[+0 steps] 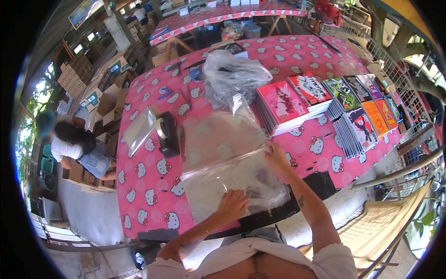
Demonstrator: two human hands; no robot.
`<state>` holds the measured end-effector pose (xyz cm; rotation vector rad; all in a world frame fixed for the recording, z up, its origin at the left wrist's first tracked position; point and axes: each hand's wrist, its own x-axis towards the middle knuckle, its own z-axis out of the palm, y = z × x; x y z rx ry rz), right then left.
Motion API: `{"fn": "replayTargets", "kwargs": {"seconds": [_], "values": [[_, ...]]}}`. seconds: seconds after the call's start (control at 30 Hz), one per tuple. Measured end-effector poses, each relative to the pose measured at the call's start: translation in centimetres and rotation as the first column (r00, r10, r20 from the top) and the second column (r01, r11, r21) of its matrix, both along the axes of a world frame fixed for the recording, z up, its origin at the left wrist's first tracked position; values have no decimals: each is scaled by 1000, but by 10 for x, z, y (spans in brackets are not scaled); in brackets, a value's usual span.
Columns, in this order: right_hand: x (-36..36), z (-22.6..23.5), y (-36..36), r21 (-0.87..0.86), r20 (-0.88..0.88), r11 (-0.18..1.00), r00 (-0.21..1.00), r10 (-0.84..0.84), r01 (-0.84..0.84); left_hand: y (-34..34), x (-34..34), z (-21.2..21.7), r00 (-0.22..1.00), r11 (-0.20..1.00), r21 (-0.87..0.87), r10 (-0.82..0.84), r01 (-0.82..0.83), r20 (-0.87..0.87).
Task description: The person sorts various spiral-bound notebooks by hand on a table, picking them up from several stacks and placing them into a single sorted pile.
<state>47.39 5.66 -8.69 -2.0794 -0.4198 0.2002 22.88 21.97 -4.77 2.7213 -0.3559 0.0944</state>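
Stands at a broad table (143, 183) covered in pink cloth printed with white cat heads, black along part of the near edge. Faces, beyond, a second table (200, 22) in matching pink print on wooden trestle legs. Has cardboard boxes (111, 103) piled off to the left, with another person (81, 143) in a white top close to them. Has a wide clear plastic sheet (216, 179) lying flat at the near edge of the table, directly in front of the body, with a shiny crease or edge running across the middle; cannot tell the number of layers. Shows a crumpled clear plastic bundle (232, 76) just past the sheet, and to the right, stacked spiral notebooks (283, 103) with pink, red, green, purple and orange covers. Places a shiny clear pack (141, 130) left of a black tape dispenser (167, 135), beside the sheet. Rests the left hand (233, 203) palm down on the near part of the sheet, fingers loosely open. Touches the sheet's right side with the bent fingers of the right hand (276, 156); cannot tell about any grip there. Shows a small blue item (165, 94) beyond the dispenser, too small to identify.
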Motion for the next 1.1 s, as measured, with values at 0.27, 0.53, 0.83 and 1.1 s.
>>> {"fn": "replayTargets", "kwargs": {"seconds": [0.27, 0.53, 0.83, 1.1], "values": [[-35, 8, -51, 116, 269, 972, 936, -227, 202, 7, -6, -45, 957, 951, -134, 263, -279, -123], [-122, 3, -92, 136, 20, 970, 979, -205, 201, -16, -19, 1, 998, 996, 73, 52, -55, 32], [-130, 16, -73, 158, -18, 922, 935, -354, 353, 10, -8, -33, 949, 892, -356, 201, -279, -241], [-170, 18, -62, -248, 390, 968, 918, 69, 33, 53, 27, -22, 745, 577, -565, 118, -590, -657]]}}
